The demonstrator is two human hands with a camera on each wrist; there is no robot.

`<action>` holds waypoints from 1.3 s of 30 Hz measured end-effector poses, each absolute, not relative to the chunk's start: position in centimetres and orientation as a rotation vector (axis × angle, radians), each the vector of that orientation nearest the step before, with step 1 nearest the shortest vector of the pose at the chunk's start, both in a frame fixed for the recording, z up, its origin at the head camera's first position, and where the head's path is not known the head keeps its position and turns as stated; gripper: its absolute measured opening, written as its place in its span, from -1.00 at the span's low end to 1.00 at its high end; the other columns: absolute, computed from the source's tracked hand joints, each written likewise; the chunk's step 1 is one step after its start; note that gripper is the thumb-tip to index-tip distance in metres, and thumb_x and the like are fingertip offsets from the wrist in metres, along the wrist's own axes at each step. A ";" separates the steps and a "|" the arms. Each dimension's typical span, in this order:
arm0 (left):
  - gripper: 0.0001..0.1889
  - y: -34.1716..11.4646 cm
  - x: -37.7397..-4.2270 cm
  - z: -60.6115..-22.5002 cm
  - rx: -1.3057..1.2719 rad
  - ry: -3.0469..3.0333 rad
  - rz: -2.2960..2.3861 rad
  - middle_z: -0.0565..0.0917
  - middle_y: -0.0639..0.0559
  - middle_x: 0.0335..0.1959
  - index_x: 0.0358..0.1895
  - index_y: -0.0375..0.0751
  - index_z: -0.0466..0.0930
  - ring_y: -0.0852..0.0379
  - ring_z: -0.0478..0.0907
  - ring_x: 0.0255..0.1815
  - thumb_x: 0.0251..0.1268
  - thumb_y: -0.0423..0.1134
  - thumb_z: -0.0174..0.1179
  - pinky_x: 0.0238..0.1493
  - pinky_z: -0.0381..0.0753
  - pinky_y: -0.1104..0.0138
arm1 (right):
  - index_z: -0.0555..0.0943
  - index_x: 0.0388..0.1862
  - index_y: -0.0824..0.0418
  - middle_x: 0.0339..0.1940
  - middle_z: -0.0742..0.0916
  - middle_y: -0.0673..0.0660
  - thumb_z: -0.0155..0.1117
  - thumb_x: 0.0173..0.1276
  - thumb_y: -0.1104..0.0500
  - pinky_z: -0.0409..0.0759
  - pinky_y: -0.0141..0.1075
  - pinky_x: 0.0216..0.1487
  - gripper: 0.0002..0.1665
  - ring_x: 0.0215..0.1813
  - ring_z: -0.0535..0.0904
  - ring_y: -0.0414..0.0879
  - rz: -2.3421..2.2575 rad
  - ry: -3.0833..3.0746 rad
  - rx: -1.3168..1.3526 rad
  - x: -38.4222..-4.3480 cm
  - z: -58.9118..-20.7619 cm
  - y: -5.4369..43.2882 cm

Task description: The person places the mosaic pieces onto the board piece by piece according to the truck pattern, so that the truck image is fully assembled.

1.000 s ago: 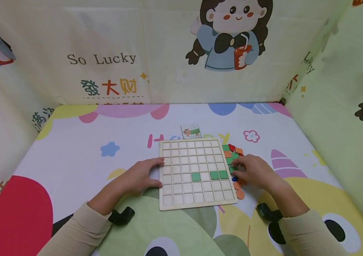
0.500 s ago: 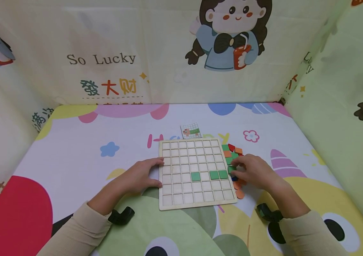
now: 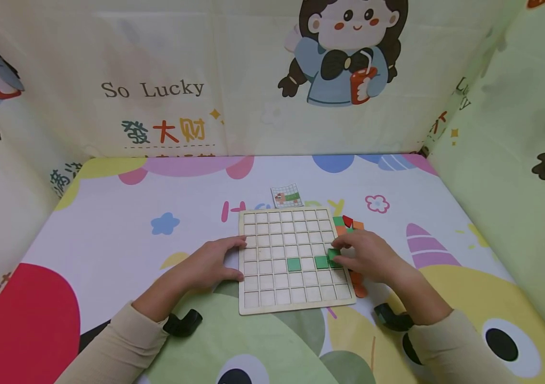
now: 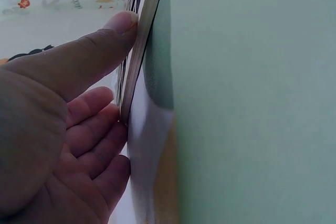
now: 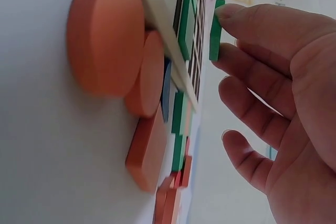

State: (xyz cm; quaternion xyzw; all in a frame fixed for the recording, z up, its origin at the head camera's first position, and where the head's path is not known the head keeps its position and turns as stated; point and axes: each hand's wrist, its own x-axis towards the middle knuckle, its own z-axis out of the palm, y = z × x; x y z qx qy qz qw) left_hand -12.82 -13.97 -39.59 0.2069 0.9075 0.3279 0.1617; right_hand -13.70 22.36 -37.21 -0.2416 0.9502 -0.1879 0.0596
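Observation:
A wooden grid board (image 3: 282,281) lies on the table, with a green tile (image 3: 294,264) and another green tile (image 3: 321,262) in one row. The row's rightmost tile is mostly hidden by the right hand. My left hand (image 3: 207,264) touches the board's left edge with thumb and fingertips; the left wrist view has the thumb (image 4: 123,22) against the rim. Between thumb and index finger, my right hand (image 3: 373,258) pinches a small green square tile (image 5: 215,32). It is raised above the board's right side.
Loose pieces lie along the board's right edge: orange discs (image 5: 105,38), an orange block (image 5: 148,150), a red piece (image 3: 347,220), a blue piece (image 5: 166,92) and green tiles. A small pattern card (image 3: 287,196) lies behind the board. Fabric walls (image 3: 248,80) enclose the table.
My right hand has picked up a green tile from the loose pieces and moved it left over the board's right side. The left hand stays at the board's edge.

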 end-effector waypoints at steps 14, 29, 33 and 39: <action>-0.28 -14.0 -12.8 -39.7 0.576 2.578 0.948 0.38 -0.04 0.46 0.38 -0.23 0.43 -0.14 0.27 0.46 0.13 -0.19 0.50 0.40 0.28 0.01 | 0.74 -0.10 0.14 -0.23 0.69 -0.06 0.50 0.26 0.11 0.59 -0.18 -0.11 -0.75 -0.15 0.57 -0.09 -0.571 2.870 -0.802 -13.6 -37.7 20.5; -0.27 -13.8 -12.9 -39.7 0.546 2.570 0.941 0.35 -0.01 0.48 0.38 -0.22 0.42 -0.14 0.24 0.48 0.14 -0.19 0.50 0.41 0.27 0.01 | 0.74 -0.09 0.14 -0.21 0.72 -0.07 0.49 0.27 0.10 0.57 -0.16 -0.05 -0.74 -0.12 0.59 -0.09 -0.578 2.820 -0.895 -13.8 -38.1 19.0; -0.27 -13.8 -12.9 -39.7 0.542 2.571 0.940 0.35 -0.01 0.49 0.39 -0.22 0.42 -0.13 0.24 0.48 0.14 -0.19 0.50 0.41 0.27 0.01 | 0.74 -0.10 0.14 -0.20 0.73 -0.06 0.51 0.24 0.11 0.57 -0.17 -0.04 -0.73 -0.13 0.57 -0.09 -0.575 2.826 -0.908 -13.7 -38.2 18.7; -0.28 -13.9 -12.8 -39.7 0.544 2.569 0.952 0.36 -0.02 0.48 0.38 -0.23 0.43 -0.15 0.24 0.47 0.13 -0.19 0.50 0.40 0.28 0.00 | 0.74 -0.10 0.13 -0.20 0.73 -0.07 0.51 0.25 0.10 0.58 -0.18 -0.05 -0.74 -0.12 0.56 -0.10 -0.579 2.819 -0.905 -13.7 -38.3 18.5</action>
